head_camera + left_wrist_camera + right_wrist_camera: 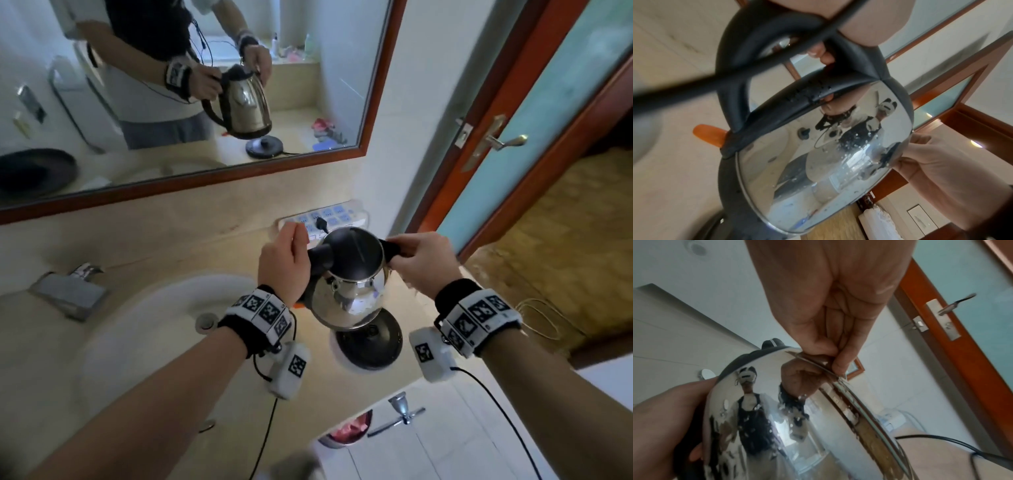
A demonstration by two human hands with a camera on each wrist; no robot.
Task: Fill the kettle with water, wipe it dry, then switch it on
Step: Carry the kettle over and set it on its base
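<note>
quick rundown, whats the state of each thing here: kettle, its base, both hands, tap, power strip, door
kettle: lid open, held tilted above its base, droplets on the steel
kettle base: on the counter, nothing seated on it
left hand: grips the kettle handle
right hand: pinches the kettle at the spout side
tap: no water seen running
power strip: one black plug in it
door: ajar

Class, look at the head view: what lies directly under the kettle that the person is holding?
The kettle is held above its round black base on the counter, beside the sink. The kettle's body covers the base's far part, so that part cannot be seen.
</note>
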